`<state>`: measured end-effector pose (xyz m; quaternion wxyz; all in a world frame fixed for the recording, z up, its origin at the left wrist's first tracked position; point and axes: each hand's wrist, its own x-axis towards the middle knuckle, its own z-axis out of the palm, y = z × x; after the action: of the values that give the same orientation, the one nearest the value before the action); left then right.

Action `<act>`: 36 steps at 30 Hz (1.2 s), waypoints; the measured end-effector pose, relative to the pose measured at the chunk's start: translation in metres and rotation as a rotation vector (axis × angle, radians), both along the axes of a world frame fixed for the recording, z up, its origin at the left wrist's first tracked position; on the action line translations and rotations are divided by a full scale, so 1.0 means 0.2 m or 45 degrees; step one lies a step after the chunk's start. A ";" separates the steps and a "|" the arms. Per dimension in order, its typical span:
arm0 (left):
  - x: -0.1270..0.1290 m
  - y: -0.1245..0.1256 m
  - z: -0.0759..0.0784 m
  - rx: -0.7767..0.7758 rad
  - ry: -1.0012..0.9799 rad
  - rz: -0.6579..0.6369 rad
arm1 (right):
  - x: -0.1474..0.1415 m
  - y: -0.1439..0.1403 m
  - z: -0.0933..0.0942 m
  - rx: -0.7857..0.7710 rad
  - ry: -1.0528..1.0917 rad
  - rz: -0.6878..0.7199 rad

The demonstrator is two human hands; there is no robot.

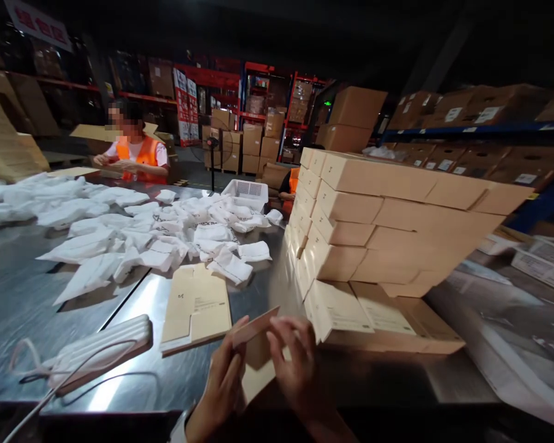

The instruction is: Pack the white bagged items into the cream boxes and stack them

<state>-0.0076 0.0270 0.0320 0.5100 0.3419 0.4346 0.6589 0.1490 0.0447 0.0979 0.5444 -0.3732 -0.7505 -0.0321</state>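
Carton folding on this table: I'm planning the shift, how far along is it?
Done: a tall stack of folded cartons. In hand: left hand and right hand fold one flat carton. Left: a small pile of carton blanks and many white pouches.

Two bare hands show at the lower middle of the frame, the left hand [221, 384] and right hand [295, 363], ungloved, without rings. A pale cuff edges the left wrist.
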 end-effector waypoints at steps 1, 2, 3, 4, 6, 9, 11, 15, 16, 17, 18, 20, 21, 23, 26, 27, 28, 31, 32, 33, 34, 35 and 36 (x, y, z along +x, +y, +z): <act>0.02 -0.01 0.01 0.027 0.037 -0.005 | -0.02 -0.02 0.05 0.085 -0.147 0.062; 0.03 -0.02 0.01 0.045 0.056 -0.001 | -0.03 -0.03 0.10 0.123 -0.252 0.136; 0.05 -0.04 0.02 0.049 0.072 -0.003 | -0.05 -0.04 0.14 0.133 -0.307 0.188; 0.06 -0.05 0.03 0.045 0.096 -0.004 | -0.06 -0.05 0.17 0.139 -0.317 0.199; 0.09 -0.08 0.05 0.042 0.162 0.008 | -0.07 -0.05 0.20 0.161 -0.294 0.174; 0.12 -0.13 0.10 0.127 0.268 0.049 | -0.08 -0.06 0.20 0.221 -0.313 0.150; 0.13 -0.15 0.13 0.183 0.308 0.031 | -0.08 -0.07 0.19 0.249 -0.332 0.118; 0.11 -0.16 0.18 0.158 0.319 -0.030 | -0.10 -0.09 0.18 0.219 -0.313 0.087; 0.11 -0.16 0.19 0.142 0.314 -0.043 | -0.10 -0.09 0.18 0.218 -0.303 0.076; 0.10 -0.15 0.19 0.130 0.316 -0.054 | -0.11 -0.08 0.17 0.225 -0.290 0.060; 0.10 -0.15 0.20 0.125 0.325 -0.072 | -0.11 -0.08 0.16 0.229 -0.268 0.041; 0.10 -0.14 0.20 0.127 0.345 -0.091 | -0.10 -0.06 0.15 0.175 -0.179 0.028; 0.10 -0.13 0.21 0.131 0.352 -0.097 | -0.09 -0.05 0.14 0.111 -0.109 0.028; 0.10 -0.13 0.21 0.145 0.371 -0.116 | -0.06 -0.05 0.14 -0.028 0.029 0.071; 0.12 -0.13 0.21 0.175 0.415 -0.144 | -0.02 -0.08 0.14 -0.080 0.012 0.174; 0.13 -0.14 0.21 0.174 0.432 -0.142 | -0.01 -0.09 0.15 -0.052 -0.048 0.190; 0.14 -0.14 0.20 0.167 0.444 -0.137 | 0.00 -0.10 0.15 -0.010 -0.106 0.184; 0.18 -0.16 0.20 0.143 0.441 -0.056 | 0.00 -0.13 0.15 0.141 -0.214 0.083; 0.19 -0.17 0.20 0.144 0.448 -0.023 | 0.00 -0.13 0.14 0.164 -0.226 0.051; 0.20 -0.17 0.20 0.146 0.471 0.001 | -0.01 -0.14 0.13 0.165 -0.240 0.019; 0.20 -0.18 0.20 0.145 0.507 0.009 | -0.02 -0.15 0.12 0.143 -0.254 -0.011; 0.20 -0.19 0.21 0.135 0.547 -0.011 | -0.03 -0.15 0.11 0.104 -0.259 -0.035; 0.19 -0.20 0.21 0.118 0.567 -0.060 | -0.04 -0.15 0.10 0.068 -0.255 -0.061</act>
<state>0.0302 -0.0132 0.0737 0.4004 0.5119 0.4976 0.5744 0.1410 0.0151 0.1174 0.4753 -0.3715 -0.7910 -0.1022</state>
